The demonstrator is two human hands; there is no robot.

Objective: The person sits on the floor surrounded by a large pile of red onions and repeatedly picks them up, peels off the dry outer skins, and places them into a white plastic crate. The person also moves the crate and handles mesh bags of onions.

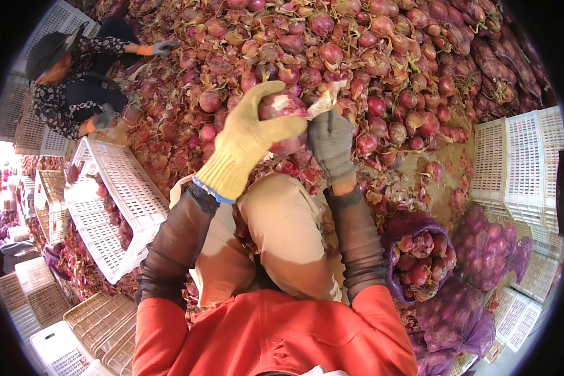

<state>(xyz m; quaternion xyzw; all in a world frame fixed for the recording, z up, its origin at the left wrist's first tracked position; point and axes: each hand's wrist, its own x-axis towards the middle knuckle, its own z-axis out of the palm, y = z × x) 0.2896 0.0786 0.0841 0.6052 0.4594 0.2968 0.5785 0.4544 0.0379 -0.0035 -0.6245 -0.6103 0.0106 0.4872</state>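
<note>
My left hand (249,136), in a yellow knitted glove with a blue cuff edge, grips a red onion (282,107) above my knees. Part of the onion's outer layer is off, and a pale patch shows on top. Close to its right side, my right hand (331,143) wears a grey glove. A strip of dry, pale onion skin (326,101) is pinched between its fingers, near or touching the onion; I cannot tell which. Directly beyond both hands rises a large heap of red onions (319,26) mixed with loose skins.
At the left a white plastic crate (136,188) holds some onions. Another person (70,84) in gloves works at the heap's left side. By my right knee stands an open purple mesh sack (392,230) of onions, with filled sacks (481,246) beside it. Stacked crates (521,160) line the right.
</note>
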